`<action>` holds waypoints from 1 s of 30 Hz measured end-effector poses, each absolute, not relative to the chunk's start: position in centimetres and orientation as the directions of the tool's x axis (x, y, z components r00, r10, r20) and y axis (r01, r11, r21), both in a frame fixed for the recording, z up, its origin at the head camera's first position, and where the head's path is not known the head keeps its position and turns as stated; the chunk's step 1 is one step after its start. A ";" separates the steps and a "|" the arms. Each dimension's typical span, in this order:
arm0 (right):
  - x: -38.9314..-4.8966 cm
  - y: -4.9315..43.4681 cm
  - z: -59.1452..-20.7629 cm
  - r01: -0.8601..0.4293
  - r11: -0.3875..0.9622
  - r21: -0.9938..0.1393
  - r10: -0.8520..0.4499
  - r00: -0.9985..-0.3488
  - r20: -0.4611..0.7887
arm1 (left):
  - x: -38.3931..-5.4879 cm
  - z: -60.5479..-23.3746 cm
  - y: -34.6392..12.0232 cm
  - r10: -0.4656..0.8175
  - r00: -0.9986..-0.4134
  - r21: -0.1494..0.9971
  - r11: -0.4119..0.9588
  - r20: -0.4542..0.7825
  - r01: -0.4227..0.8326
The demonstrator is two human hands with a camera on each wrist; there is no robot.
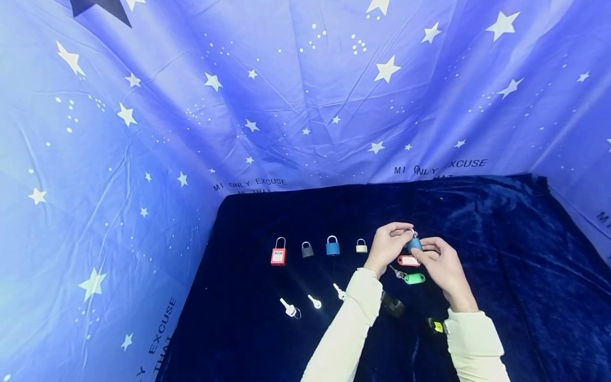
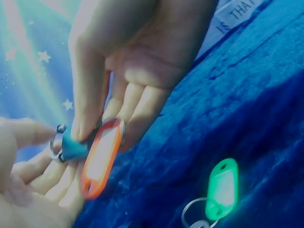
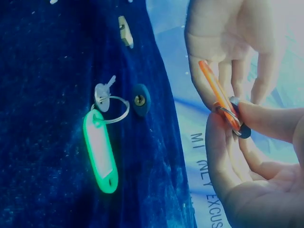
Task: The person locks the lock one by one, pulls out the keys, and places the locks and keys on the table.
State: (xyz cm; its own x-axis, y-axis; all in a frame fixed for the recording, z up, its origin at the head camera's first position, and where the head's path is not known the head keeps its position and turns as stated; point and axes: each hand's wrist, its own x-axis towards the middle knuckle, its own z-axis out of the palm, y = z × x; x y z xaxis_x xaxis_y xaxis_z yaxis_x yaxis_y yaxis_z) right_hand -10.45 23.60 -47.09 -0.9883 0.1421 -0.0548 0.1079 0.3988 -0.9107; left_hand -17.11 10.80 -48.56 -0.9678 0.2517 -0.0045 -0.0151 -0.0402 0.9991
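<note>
A small blue padlock [image 1: 415, 244] is held between both hands, its silver shackle [image 2: 56, 142] pointing to the left hand. The left hand [image 1: 387, 248] has its thumb and fingers at the shackle. My right hand [image 1: 441, 265] pinches the padlock's body, thumb on the near side. From a ring by the right fingertips hangs an orange-red key tag [image 2: 101, 159]; whether its key sits in the lock is hidden. Below the hands lie a green key tag [image 1: 414, 278] and, on its ring, a silver key [image 3: 102, 95].
Along the dark blue cloth stand a red padlock [image 1: 278, 254], a dark grey one [image 1: 307, 250], a larger blue one [image 1: 332, 246] and a brass one [image 1: 361, 246]. Loose keys [image 1: 288, 307] lie nearer. A yellow-labelled dark object [image 1: 436, 326] lies beside the right sleeve. Starry fabric [image 1: 305, 106] hangs behind.
</note>
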 end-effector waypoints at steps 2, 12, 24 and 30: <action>-10.5 23.6 -46.9 0.102 0.376 -0.921 0.136 -0.989 -0.054 | -17.3 -48.6 10.3 0.288 -0.958 0.999 -0.048 0.001 -0.014; -10.5 23.9 -46.9 0.066 0.327 -0.943 0.079 -0.996 -0.042 | -17.9 -48.5 9.6 0.276 -0.961 0.991 -0.131 0.009 -0.028; -10.6 22.7 -48.1 0.027 0.129 -0.991 0.025 -0.999 -0.024 | -18.3 -47.9 9.4 0.212 -0.976 0.984 -0.179 0.047 0.008; -10.3 22.1 -47.6 0.038 0.168 -0.985 0.116 -0.993 -0.018 | -18.3 -47.4 8.9 0.198 -0.972 0.975 0.153 0.126 0.158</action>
State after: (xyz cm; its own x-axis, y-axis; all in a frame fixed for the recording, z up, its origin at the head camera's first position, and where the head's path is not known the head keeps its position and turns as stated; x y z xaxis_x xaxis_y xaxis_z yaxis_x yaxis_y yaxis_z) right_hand -10.34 22.08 -47.58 -0.9930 0.1165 -0.0185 0.0380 0.1681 -0.9850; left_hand -18.34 8.95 -47.41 -0.9720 0.1981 0.1264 0.1580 0.1531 0.9755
